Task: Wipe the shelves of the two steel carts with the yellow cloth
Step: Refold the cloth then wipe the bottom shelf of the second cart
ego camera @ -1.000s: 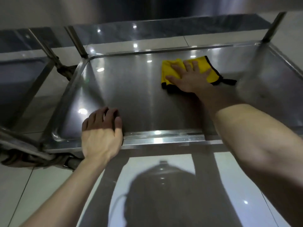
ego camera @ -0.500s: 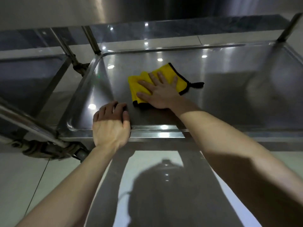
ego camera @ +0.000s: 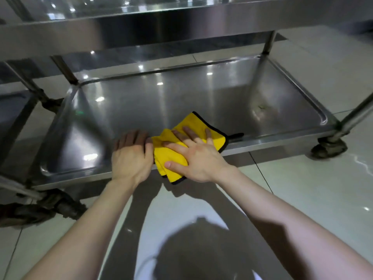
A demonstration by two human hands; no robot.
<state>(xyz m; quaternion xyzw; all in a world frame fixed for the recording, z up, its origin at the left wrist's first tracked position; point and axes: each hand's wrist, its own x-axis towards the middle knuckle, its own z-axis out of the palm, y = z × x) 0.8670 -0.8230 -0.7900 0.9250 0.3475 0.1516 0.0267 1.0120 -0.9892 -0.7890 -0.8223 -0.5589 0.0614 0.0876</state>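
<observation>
Right fingers (ego camera: 188, 131) spread flat, splayed across the yellow cloth (ego camera: 171, 156); thumb pressed down on its near part. No pinch: my right hand (ego camera: 198, 156) pins the cloth by palm pressure alone. Left fingers (ego camera: 131, 138) lie close together, curled over the near lip of the bottom shelf (ego camera: 161, 102), thumb side just touching the cloth's left edge. Left hand (ego camera: 131, 156) grips nothing loose; I read it as a brace for the cart.

Cloth is folded in layers, black-trimmed, lying across the front rim: far part on the shelf floor, near corner hanging off past the edge. A black loop tag trails to its right along the rim.

Judgement on the step: I am working the front edge of this lower shelf. To do it well:
- keep the palm flat so the whole fold bears on the steel, not just the fingertips
- draw the overhanging corner back onto the rim, or it wipes air
- run the rim lengthwise, then into the rounded corners, where grime likely collects
- a dull smudge (ego camera: 262, 108) shows far right on the shelf floor; needs firmer passes
- hold the left brace, since the caster (ego camera: 329, 147) may let the cart roll

Upper shelf (ego camera: 181, 21) overhangs; mind the head
</observation>
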